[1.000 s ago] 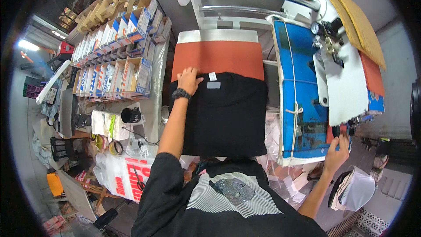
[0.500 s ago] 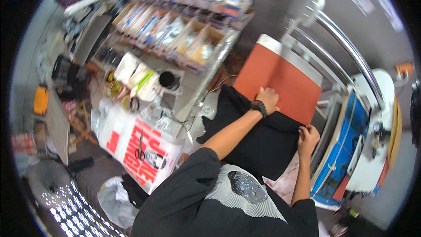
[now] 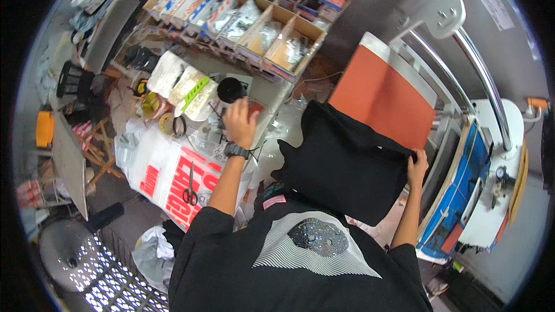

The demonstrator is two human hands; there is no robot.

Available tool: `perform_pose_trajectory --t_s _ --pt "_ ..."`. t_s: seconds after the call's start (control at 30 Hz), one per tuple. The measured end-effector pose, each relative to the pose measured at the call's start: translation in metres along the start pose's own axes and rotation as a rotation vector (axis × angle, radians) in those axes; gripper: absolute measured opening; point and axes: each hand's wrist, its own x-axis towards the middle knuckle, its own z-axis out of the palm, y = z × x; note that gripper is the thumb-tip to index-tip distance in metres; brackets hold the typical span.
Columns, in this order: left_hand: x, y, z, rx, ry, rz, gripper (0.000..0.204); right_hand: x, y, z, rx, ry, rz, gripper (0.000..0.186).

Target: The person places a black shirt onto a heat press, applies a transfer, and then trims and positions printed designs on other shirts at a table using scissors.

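Note:
A black cloth, perhaps a garment (image 3: 347, 164), hangs over the near part of a flat orange pad (image 3: 381, 95). My right hand (image 3: 417, 167) pinches the cloth's right edge, beside the pad's near right corner. Off to the left, my left hand (image 3: 240, 124) is stretched over the worktable with its fingers apart, holding nothing. Just beyond its fingertips stands a round black container (image 3: 230, 89). Scissors (image 3: 190, 189) lie on a white bag with red print (image 3: 167, 179), nearer to me than that hand.
Cardboard bins (image 3: 286, 43) with packets line the table's back. White rolls or stacks (image 3: 188, 89) with a green strip stand beside the black container. A machine with a chrome curved bar (image 3: 483, 75) rises right of the pad. A fan (image 3: 69, 254) stands at lower left.
My left hand has left the cloth on the pad and moved left over the worktable. My right hand keeps its hold on the cloth's edge. The whole view has shifted slightly.

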Motion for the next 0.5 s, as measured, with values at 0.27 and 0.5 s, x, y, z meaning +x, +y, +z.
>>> perform_pose_trajectory --t_s 0.27,0.5 --pt "0.07 0.187 0.008 -0.729 -0.364 0.441 0.038 0.05 0.013 -0.025 0.335 -0.13 0.151 0.019" --pt "0.114 0.202 0.072 -0.641 -0.659 0.554 0.033 0.055 0.014 -0.029 0.318 -0.203 0.339 0.03"
